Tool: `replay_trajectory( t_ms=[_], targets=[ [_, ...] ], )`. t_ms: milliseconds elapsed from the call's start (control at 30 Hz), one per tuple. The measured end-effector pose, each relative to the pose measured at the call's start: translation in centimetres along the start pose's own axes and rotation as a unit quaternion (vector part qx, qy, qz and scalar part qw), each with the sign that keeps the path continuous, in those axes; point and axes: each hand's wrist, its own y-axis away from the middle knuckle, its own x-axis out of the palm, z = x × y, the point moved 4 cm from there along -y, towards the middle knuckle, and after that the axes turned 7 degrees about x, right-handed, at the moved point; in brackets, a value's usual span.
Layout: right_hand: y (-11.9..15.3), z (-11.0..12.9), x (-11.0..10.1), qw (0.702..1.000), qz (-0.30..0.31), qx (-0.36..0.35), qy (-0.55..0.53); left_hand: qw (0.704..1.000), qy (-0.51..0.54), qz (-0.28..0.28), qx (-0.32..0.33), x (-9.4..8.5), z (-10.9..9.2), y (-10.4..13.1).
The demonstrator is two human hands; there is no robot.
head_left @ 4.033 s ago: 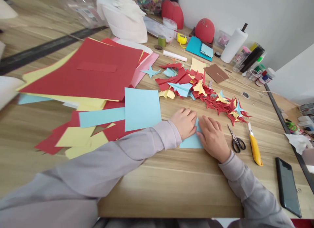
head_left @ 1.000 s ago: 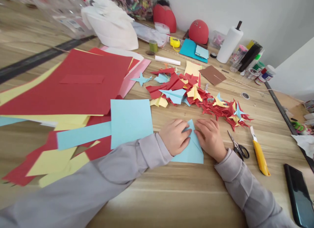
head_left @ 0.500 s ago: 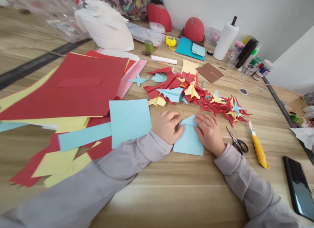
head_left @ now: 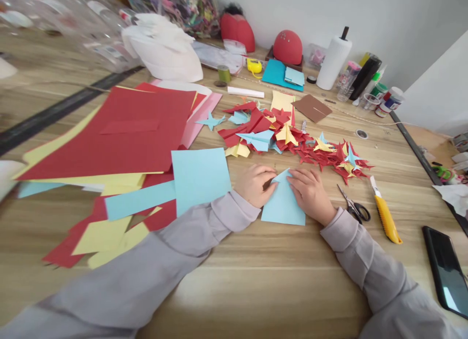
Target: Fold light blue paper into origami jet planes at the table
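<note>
A light blue sheet of paper [head_left: 284,207] lies on the wooden table with its far end folded to a point. My left hand [head_left: 256,185] pinches the left edge near that point, thumb and fingertips together on the paper. On the other side, my right hand [head_left: 312,195] has its fingers on the right edge close to the tip. Left of my hands lies a light blue square [head_left: 201,178], overlapping a blue strip [head_left: 141,200]. Beyond my hands is a pile of folded red, yellow and blue paper pieces [head_left: 258,122].
Black scissors [head_left: 354,208] and a yellow cutter [head_left: 386,219] lie right of my right hand, with a phone [head_left: 445,271] farther right. Large red sheets [head_left: 146,134] cover the left. Bottles [head_left: 389,103] and a white roll [head_left: 334,64] stand at the back.
The small fold at the sheet's far end looks different, and my left thumb has shifted up toward the tip. The whole view has shifted slightly.
</note>
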Motion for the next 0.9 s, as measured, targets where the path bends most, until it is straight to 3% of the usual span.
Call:
replay_trajectory(
  t_ms=[167, 267, 333, 433, 600, 700, 900],
  targets=[
    [0.0, -0.3, -0.1, 0.999, -0.021, 0.029, -0.034, 0.995, 0.073, -0.059, -0.033, -0.5, -0.7, -0.1],
    [-0.2, -0.7, -0.3, 0.992, -0.045, 0.051, -0.109, 0.971, 0.183, -0.100, -0.118, -0.7, -0.7, 0.0],
    [-0.4, -1.2, -0.4, 0.979, -0.042, 0.068, -0.189, 0.939, 0.271, -0.101, -0.186, -0.4, -0.4, 0.0],
    [-0.6, -2.2, -0.5, 0.945, -0.014, 0.119, -0.304, 0.887, 0.380, -0.070, -0.253, 0.3, 0.2, -0.1],
    [-0.8, -2.4, -0.5, 0.904, 0.031, 0.150, -0.398, 0.830, 0.485, -0.008, -0.275, 1.1, 0.5, -0.5],
    [-0.8, -1.4, -0.3, 0.889, 0.064, 0.137, -0.431, 0.822, 0.502, 0.014, -0.267, 1.4, 0.2, -0.8],
    [-0.8, -0.6, -0.1, 0.887, 0.084, 0.124, -0.437, 0.803, 0.534, 0.060, -0.257, 1.9, 0.2, -0.6]
  ],
)
